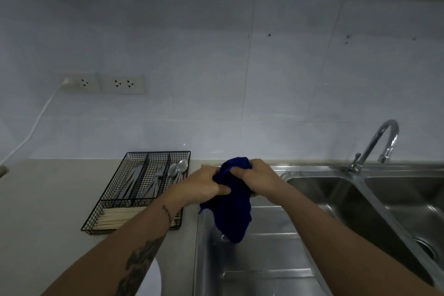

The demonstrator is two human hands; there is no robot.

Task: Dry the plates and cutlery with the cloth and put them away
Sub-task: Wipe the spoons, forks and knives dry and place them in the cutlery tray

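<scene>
Looking down from the head camera, we see both of our hands meeting over the steel draining board (pixel 269 247), bunched around a dark blue cloth (pixel 231 202). Our left hand (pixel 206 187) is closed on the cloth's left side, thumb pressed across the fabric. Our right hand (pixel 258 179) is closed on its upper right, fingers curled into the folds. The cloth hangs down between the hands, its loose tail pointing toward us. Whether a piece of cutlery or anything else is wrapped inside, we cannot tell; nothing pokes out.

The relation that matters next: the black wire cutlery tray (pixel 134 229) sits on the pale counter just to the left of the hands, nearer our left hand, which partly overlaps its right edge in this view. Its long axis runs away from us toward the wall. Three narrow rear compartments hold metal pieces: knives on the left, forks (pixel 153 185) in the middle, spoons (pixel 177 169) on the right, all lying lengthwise. The wide front compartment holds pale wooden chopsticks (pixel 120 217) lying crosswise.

To the right, the double sink (pixel 360 209) looks empty of dishes as far as we can see, with the tap (pixel 377 144) behind it. A white rounded edge, possibly a plate (pixel 152 279), shows at the bottom beside our left forearm.
</scene>
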